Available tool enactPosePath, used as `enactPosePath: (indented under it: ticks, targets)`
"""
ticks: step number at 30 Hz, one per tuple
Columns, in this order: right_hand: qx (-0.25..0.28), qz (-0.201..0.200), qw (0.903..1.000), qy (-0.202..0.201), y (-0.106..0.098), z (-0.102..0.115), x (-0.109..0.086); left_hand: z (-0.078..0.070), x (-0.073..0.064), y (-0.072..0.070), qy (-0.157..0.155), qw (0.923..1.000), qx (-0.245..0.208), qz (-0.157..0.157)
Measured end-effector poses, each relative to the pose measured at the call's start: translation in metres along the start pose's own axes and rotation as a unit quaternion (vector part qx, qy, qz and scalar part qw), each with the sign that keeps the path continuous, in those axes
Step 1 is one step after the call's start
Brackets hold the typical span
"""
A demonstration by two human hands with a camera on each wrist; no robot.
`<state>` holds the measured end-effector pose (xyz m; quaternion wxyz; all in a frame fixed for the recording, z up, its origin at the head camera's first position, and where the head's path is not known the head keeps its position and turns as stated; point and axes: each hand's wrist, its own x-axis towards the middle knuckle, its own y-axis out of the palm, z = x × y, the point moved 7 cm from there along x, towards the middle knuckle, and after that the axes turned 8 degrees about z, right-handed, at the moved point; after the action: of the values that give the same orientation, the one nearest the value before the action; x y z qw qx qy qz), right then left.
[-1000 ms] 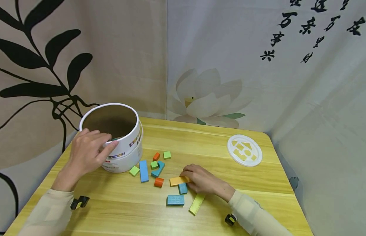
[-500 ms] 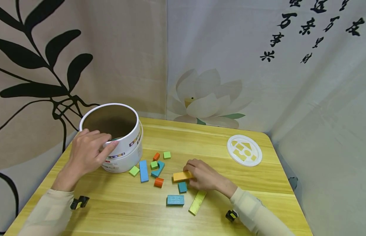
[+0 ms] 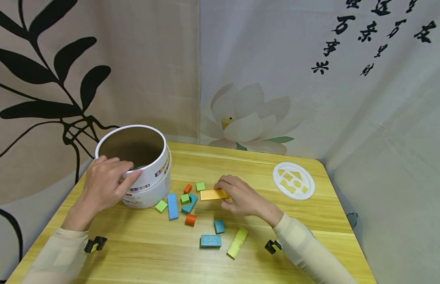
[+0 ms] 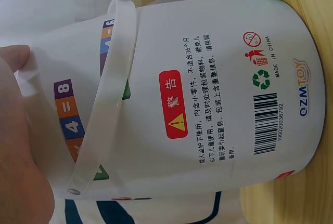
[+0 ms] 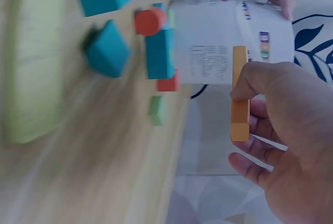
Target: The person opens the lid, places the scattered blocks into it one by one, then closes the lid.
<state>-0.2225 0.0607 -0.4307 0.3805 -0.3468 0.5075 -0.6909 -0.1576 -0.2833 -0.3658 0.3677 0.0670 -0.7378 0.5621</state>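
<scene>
My left hand (image 3: 106, 181) grips the near rim of a white plastic bucket (image 3: 149, 189), thumb outside and fingertips over the edge. In the left wrist view the bucket's printed side (image 4: 218, 78) and white carrying handle (image 4: 112, 89) fill the picture. My right hand (image 3: 241, 197) pinches an orange rectangular block (image 3: 213, 195), raised above the table. The right wrist view shows the thumb on one face of this orange block (image 5: 239, 112), with the fingers behind it. Below that hand lie a small blue block (image 3: 219, 227), a larger blue block (image 3: 210, 241) and a yellow-green plank (image 3: 237, 243).
Between bucket and right hand lie a long blue block (image 3: 172, 206), a blue triangular block (image 3: 190, 204), a red cylinder (image 3: 191, 219), a red block (image 3: 187, 189) and small green blocks (image 3: 200, 187). A white lid with shaped cutouts (image 3: 293, 165) rests on the wooden table (image 3: 294, 236) at right.
My right hand has lifted the orange block off the table and carried it away from me, lately leftward too. My left hand and the bucket have stayed in place.
</scene>
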Motion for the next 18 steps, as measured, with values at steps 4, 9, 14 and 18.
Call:
enactPosePath:
  ticks: [4, 9, 14, 18]
  targets:
    - [-0.003, -0.025, 0.9994, -0.024, -0.017, 0.009, 0.015, 0.0, 0.0, 0.0, -0.004, 1.0, -0.002, 0.003]
    - [-0.001, -0.053, 0.9974, -0.049, -0.04, 0.019, 0.034, -0.001, -0.001, 0.0, -0.005, 1.0, -0.002, 0.006]
    - [-0.004, -0.076, 0.9946, -0.07, -0.061, 0.029, 0.053, -0.001, -0.001, -0.001, -0.006, 1.0, 0.0, 0.007]
    - [-0.005, -0.084, 0.9935, -0.076, -0.074, 0.035, 0.067, 0.0, -0.001, -0.001, -0.004, 1.0, 0.001, 0.006]
